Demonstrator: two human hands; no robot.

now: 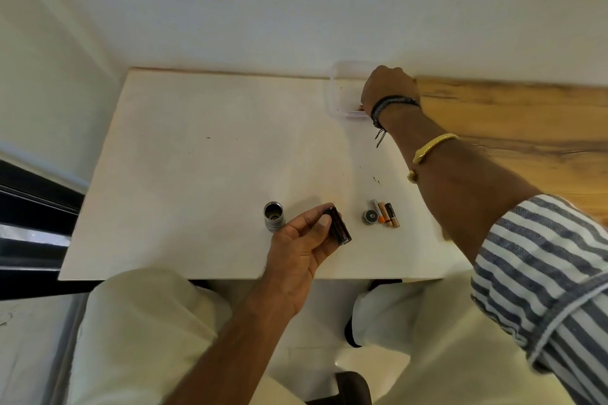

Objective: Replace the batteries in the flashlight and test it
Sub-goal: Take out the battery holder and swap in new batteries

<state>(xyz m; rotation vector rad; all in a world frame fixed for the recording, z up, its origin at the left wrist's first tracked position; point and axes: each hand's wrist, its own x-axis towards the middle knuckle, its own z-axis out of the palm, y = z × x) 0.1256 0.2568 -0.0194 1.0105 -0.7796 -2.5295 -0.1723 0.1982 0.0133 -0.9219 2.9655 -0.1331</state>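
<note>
A white table (197,174) is seen from above, and a wood-grain surface (526,115) is seen to its right. The right hand (390,89) is reached into a clear plastic container (334,92) at the table's far edge. Its fingers are hidden, so its grip cannot be told. The left hand (296,246) is held over the near edge, and a dark cylinder (339,225) is pinched between its thumb and fingers. The silver flashlight barrel (274,219) is stood upright, open end up, just left of that hand. Three batteries (385,214) are laid side by side to the right, with a round cap (370,217) just beside them.
</note>
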